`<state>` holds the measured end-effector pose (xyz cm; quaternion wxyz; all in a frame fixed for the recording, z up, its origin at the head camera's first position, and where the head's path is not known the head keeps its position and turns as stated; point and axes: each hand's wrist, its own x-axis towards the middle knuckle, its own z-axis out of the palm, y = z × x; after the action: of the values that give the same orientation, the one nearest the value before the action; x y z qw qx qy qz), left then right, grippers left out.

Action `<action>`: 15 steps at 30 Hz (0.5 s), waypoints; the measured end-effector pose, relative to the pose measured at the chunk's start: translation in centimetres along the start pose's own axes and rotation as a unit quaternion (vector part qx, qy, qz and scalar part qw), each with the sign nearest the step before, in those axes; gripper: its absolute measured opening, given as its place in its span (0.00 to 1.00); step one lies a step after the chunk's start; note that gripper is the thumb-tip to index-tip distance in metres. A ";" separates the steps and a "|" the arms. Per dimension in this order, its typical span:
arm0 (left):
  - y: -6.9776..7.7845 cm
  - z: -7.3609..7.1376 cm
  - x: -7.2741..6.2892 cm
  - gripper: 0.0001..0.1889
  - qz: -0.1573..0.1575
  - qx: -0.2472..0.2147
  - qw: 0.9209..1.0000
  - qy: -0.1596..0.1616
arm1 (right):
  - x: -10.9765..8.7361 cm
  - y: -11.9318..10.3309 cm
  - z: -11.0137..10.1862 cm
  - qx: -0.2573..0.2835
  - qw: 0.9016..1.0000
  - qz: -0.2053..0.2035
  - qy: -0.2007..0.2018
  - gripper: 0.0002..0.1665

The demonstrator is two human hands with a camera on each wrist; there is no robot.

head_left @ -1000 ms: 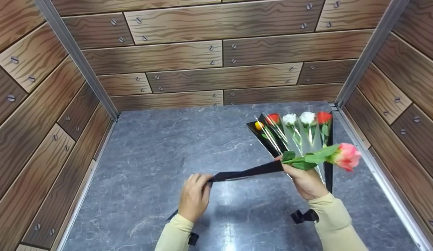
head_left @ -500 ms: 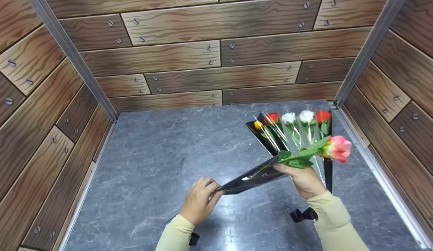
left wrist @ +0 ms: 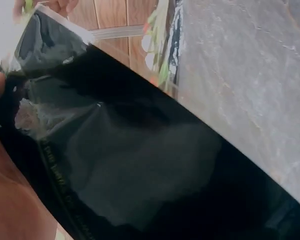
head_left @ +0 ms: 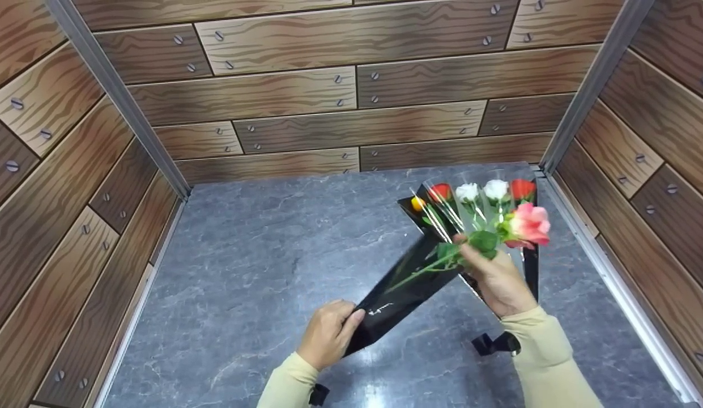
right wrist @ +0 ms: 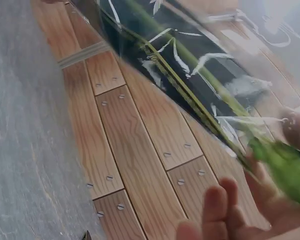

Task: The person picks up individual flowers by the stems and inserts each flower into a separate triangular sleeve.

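A pink flower [head_left: 529, 225] with green leaves has its stem inside a black flower sleeve [head_left: 385, 320] with a clear front. Its bloom sticks out beyond the sleeve's mouth, at the right. My left hand [head_left: 327, 334] pinches the sleeve's lower end, thumb on top. With my right hand [head_left: 499, 283] I grip the flower by its leaves at the sleeve's mouth. In the left wrist view the sleeve's black back [left wrist: 140, 155] fills most of the picture. Through the clear film, the right wrist view shows the green stem [right wrist: 190, 95] and, blurred, a leaf [right wrist: 285, 167].
Behind my right hand several sleeved flowers lie side by side: a red one [head_left: 522, 190], white ones [head_left: 496, 189] and a yellow one [head_left: 418, 203] among them. Wood-patterned walls [head_left: 419, 85] enclose the grey marbled table [head_left: 243, 255] at the back and sides.
The sleeve has turned from edge-on to face-on and tilts more steeply, so the stem inside shows. The pink bloom has moved up and left. Both hands keep their hold.
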<state>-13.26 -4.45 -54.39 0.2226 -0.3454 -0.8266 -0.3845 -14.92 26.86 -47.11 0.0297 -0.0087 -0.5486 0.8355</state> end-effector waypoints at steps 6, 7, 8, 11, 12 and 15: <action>-0.4 0.0 -0.6 0.20 -0.019 -0.018 1.000 0.009 | 0.4 -0.5 -1.0 0.131 0.991 -0.014 0.014 0.19; -0.4 0.0 -0.7 0.20 -0.026 -0.019 0.999 0.003 | 0.5 -0.5 -1.0 0.139 0.990 -0.012 0.023 0.20; -0.4 0.0 -0.7 0.21 -0.034 -0.019 0.999 -0.006 | 0.5 -0.4 -1.0 0.144 0.989 -0.011 0.031 0.20; -0.4 -0.2 -0.8 0.21 -0.062 -0.019 0.997 -0.038 | 0.6 -0.2 -0.8 0.125 0.990 -0.020 0.061 0.19; -0.4 -0.3 -0.7 0.21 -0.071 -0.019 0.996 -0.051 | 0.6 -0.2 -0.6 0.112 0.991 -0.025 0.068 0.18; -0.4 -0.6 -0.4 0.21 -0.085 -0.012 0.993 -0.084 | 0.8 0.0 -0.2 0.073 0.994 -0.044 0.072 0.18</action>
<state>-13.23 -5.21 -54.45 0.1151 -0.3073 -0.8641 -0.3816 -15.69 27.05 -47.16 0.1060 -0.0422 -0.4826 0.8684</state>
